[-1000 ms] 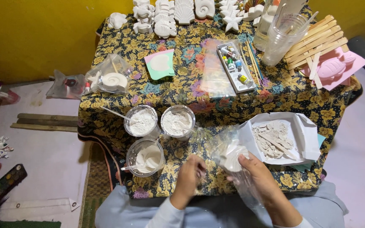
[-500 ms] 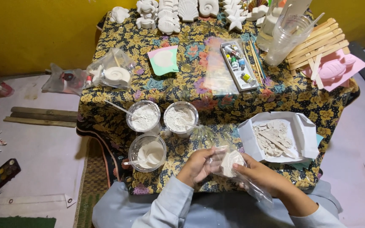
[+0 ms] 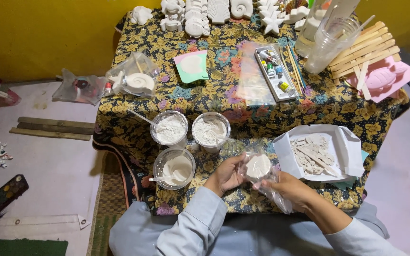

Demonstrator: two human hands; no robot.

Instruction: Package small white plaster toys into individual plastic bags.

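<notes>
Both my hands have lifted the bagged white plaster piece [image 3: 258, 167] closer together.
Left hand [image 3: 225, 174] and right hand [image 3: 290, 190] curl closed around it; white box of shards [image 3: 347, 147] just right, three powder cups [image 3: 172, 129] left.

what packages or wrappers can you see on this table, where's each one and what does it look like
Clear plastic bag: front edge, held by left hand and right hand, white round cast inside.
Clear bag: table's left edge, white shell cast inside.
Clear flat sleeve: centre, beside the paint tray.
White paper box: right front, open, pale broken pieces inside.
</notes>
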